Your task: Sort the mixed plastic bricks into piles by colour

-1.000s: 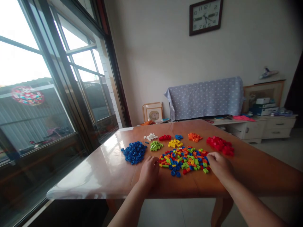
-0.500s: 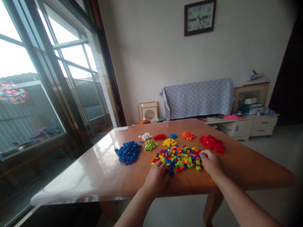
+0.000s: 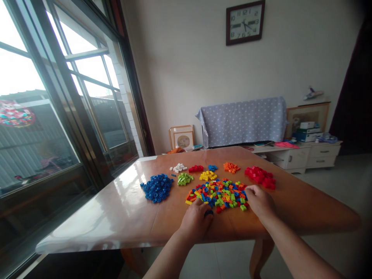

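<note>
A mixed pile of coloured building bricks (image 3: 225, 193) lies between my two hands. At its near left edge, my left hand (image 3: 196, 220) is curled around dark blue bricks (image 3: 208, 212), which show partly between thumb and fingers. My right hand (image 3: 259, 199) sits against the pile's right edge with thumb and fingertips pressed together. Whatever is between those fingertips is too small or hidden to make out. To the left is a heap of blue bricks (image 3: 157, 188), and to the right beyond my right hand a heap of red bricks (image 3: 260, 176).
Behind the mixed pile stand smaller heaps: lime green bricks (image 3: 185, 178), yellow bricks (image 3: 208, 176), white bricks (image 3: 178, 167), dark red bricks (image 3: 195, 168), small blue bricks (image 3: 212, 167) and orange bricks (image 3: 231, 167). All rest on a wooden table (image 3: 124, 217) with a glossy cover.
My left hand has shifted slightly right and closed over the blue bricks that lay in front of its fingers. My right hand has stayed nearly still at the pile's edge.
</note>
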Demonstrator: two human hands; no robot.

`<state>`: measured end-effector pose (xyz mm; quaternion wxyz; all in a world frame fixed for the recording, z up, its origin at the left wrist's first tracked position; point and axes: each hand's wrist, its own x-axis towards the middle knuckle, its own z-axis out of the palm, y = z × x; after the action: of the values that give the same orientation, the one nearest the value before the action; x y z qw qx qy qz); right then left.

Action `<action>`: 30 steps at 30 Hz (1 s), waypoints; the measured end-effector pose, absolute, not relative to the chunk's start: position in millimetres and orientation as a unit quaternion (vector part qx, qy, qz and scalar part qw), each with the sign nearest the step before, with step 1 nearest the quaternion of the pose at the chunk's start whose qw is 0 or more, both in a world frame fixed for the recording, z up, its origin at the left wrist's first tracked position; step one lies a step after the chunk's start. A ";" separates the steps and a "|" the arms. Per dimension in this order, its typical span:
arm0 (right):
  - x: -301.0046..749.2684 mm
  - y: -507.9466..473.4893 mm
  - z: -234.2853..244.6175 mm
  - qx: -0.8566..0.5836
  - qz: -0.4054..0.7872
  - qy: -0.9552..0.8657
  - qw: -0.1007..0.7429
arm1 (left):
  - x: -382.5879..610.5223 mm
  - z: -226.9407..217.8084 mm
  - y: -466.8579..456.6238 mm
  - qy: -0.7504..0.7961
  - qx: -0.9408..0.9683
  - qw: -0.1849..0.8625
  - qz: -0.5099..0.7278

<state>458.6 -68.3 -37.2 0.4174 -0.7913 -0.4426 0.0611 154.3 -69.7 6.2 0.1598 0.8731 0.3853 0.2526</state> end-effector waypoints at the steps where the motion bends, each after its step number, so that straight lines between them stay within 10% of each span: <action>1: 458.5 -68.4 -37.0 -0.790 0.060 -0.445 0.417 | 154.5 6.0 -69.9 0.384 0.873 0.162 0.253; 30: 458.7 -68.0 -36.5 -0.797 0.047 -0.473 0.371 | 88.5 2.3 -20.9 0.497 0.777 0.108 0.370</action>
<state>458.7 -68.0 -36.5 0.3713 -0.7975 -0.4733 0.0471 88.5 -20.9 2.3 0.1081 0.7773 0.4970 0.3703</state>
